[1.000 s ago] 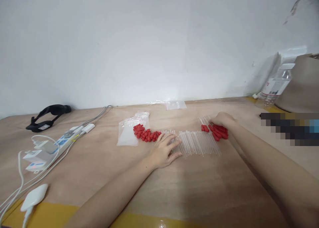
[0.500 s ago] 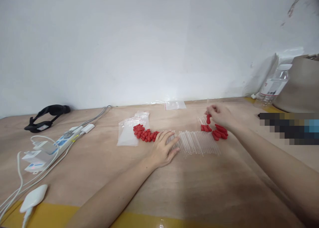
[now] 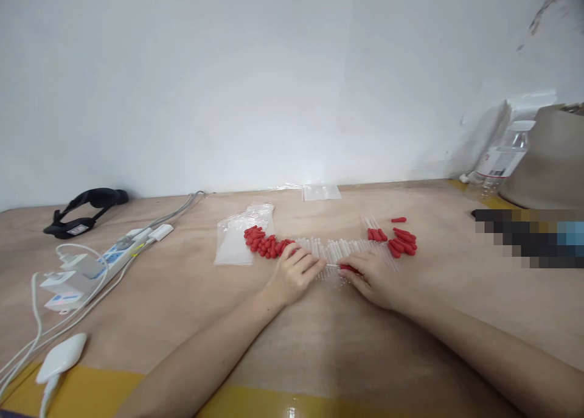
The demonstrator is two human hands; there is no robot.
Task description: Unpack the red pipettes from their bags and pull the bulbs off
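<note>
My left hand [image 3: 295, 276] is closed in a pinch on a thin clear dropper tube [image 3: 333, 265] that lies level between my hands. In my right hand [image 3: 375, 277] is a red rubber dropper bulb [image 3: 349, 268], gripped between thumb and fingers. Bulb and tube meet end to end; whether the tube is inside the bulb I cannot tell. Under and behind both hands lies a row of clear tubes [image 3: 347, 247]. A heap of red bulbs [image 3: 269, 246] sits beyond my left hand. Beyond my right hand are several droppers with red bulbs fitted [image 3: 376, 234] and loose red bulbs [image 3: 402, 243].
Clear zip bags [image 3: 235, 241] lie left of the bulb heap, and another bag [image 3: 322, 192] is by the wall. A power strip [image 3: 118, 254] with white cables and a black strap [image 3: 86, 214] occupy the left. A plastic bottle [image 3: 502, 156] leans at the back right.
My right hand has come from the back right to the middle, bringing a red bulb against the tube. My left fingers have closed on that tube. A lone bulb now shows at the back right.
</note>
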